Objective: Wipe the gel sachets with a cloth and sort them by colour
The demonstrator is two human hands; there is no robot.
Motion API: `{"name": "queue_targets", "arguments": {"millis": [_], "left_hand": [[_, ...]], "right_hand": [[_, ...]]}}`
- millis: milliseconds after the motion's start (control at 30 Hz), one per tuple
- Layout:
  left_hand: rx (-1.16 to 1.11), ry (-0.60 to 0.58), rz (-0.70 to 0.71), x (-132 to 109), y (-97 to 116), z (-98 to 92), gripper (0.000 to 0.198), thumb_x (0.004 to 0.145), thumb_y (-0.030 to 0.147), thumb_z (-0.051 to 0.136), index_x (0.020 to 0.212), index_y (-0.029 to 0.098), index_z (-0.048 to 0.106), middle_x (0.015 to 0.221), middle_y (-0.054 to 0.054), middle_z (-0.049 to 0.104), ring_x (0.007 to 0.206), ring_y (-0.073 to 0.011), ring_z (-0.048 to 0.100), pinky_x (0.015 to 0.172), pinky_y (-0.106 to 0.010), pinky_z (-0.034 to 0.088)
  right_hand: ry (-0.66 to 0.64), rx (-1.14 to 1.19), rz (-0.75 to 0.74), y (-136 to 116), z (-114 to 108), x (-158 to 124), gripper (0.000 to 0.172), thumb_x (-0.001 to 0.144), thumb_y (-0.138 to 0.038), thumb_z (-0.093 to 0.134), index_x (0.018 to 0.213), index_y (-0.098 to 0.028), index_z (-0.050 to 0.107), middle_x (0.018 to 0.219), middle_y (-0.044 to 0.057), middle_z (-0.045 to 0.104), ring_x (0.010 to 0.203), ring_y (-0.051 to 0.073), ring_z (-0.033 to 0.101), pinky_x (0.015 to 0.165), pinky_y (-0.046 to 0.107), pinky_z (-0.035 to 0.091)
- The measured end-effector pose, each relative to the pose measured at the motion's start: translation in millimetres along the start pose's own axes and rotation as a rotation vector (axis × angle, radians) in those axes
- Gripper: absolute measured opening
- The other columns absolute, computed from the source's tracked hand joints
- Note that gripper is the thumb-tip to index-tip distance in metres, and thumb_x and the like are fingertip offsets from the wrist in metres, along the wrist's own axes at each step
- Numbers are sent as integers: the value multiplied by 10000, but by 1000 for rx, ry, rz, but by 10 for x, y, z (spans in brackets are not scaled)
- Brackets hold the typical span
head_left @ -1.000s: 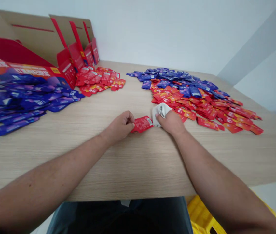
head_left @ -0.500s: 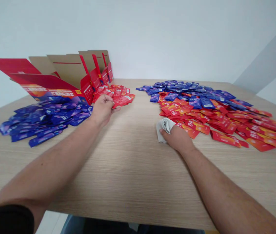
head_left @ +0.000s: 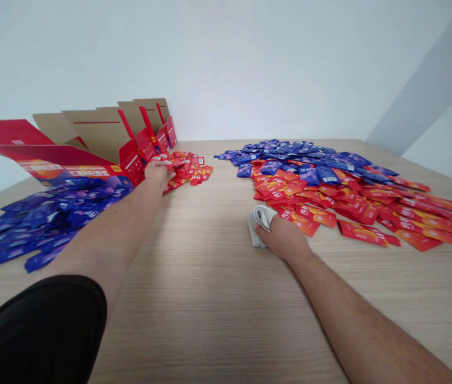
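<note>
My left hand [head_left: 159, 172] is stretched out to the far left. Its fingers lie flat on a small pile of red sachets [head_left: 189, 167] beside the open cartons, and I see nothing gripped in them. My right hand [head_left: 285, 238] rests on the wooden table [head_left: 210, 277] near the middle. It is closed on a crumpled white cloth [head_left: 259, 217], right at the near edge of a big mixed heap of red and blue sachets [head_left: 330, 184].
Several open red-and-brown cartons [head_left: 102, 138] stand at the back left. A spread of blue sachets [head_left: 46, 213] lies in front of them. The mixed heap runs out to the table's right side. A white wall stands behind the table.
My left hand carried a red sachet from the table's middle to the small red pile at the back left and now lies on it. My right hand has kept hold of the cloth. The view tilted up.
</note>
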State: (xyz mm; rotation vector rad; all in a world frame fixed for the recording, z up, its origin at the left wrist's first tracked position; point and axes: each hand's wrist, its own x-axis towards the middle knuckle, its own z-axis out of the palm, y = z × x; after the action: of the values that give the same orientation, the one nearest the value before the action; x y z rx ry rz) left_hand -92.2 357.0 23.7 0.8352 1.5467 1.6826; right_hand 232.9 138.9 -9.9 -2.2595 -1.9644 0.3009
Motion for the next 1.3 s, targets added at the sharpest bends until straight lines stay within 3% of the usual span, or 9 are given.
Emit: {"name": "queue_targets", "arguments": {"millis": [200,400,600,700,800,933,1067,1167,1300], "left_hand": [[93,38,-60,22,-90,22,225,796,62,601,839,200,430,722,32,540,596,-100,601,550,-201,444],[290,89,-25,22,-55,-90,198,830,67,593,887,203,460,687,46,535,570,-111,570,589,-236,433],[565,191,167,-50,16,-278,169,801,108,654,904,175,538,637,42,472,599,-115,476,636,-268,343],[617,133,274,-154,66,-248,96,822,186,653,840,194,560,561,28,446,590,-150,457,622,-301,315],[607,-43,299,-360,70,-89,101,804,216,656,788,202,558,517,25,436,538,-148,436,586,-311,299],[624,-364,276,-801,-50,230,104,784,184,631,865,195,566,547,46,456,447,-110,411,496,-264,302],[730,-649,375,-1279,-227,593,164,805,200,630,964,183,596,651,20,564,523,-122,547,476,-223,365],[825,-784,503,-1544,-267,907,164,803,217,651,963,183,633,732,-14,641,640,-143,616,578,-232,452],[947,-871,692,-1725,-179,1373,221,816,212,628,1031,174,666,941,-68,712,904,-198,662,828,-279,494]], "right_hand": [[-5,-9,-13,-1,6,10,525,915,-587,435,1101,-153,664,1000,211,738,970,341,720,743,394,536],[9,-15,-6,2,15,17,530,909,-584,432,1095,-143,660,1009,216,735,968,342,720,745,392,532],[-2,10,-12,-5,2,35,530,894,-587,456,1109,-145,654,1044,207,735,983,335,712,763,390,531],[18,24,-20,-9,6,29,529,895,-588,455,1110,-149,658,1044,201,736,973,330,713,750,381,528],[14,40,-86,-19,22,3,528,897,-591,455,1110,-157,665,1043,183,741,967,322,712,745,371,524],[-36,42,-291,-46,53,-40,492,883,-586,485,1089,-187,683,1041,156,750,960,301,709,747,354,515],[-44,49,-355,-61,62,-53,477,874,-579,491,1069,-192,690,1015,147,754,938,299,711,739,358,512],[-49,77,-361,-58,47,-52,474,868,-567,499,1095,-197,688,1021,138,755,953,305,711,737,360,515],[-55,109,-373,-51,29,-55,455,864,-543,505,1117,-213,693,1047,125,757,973,303,711,748,360,522]]}}
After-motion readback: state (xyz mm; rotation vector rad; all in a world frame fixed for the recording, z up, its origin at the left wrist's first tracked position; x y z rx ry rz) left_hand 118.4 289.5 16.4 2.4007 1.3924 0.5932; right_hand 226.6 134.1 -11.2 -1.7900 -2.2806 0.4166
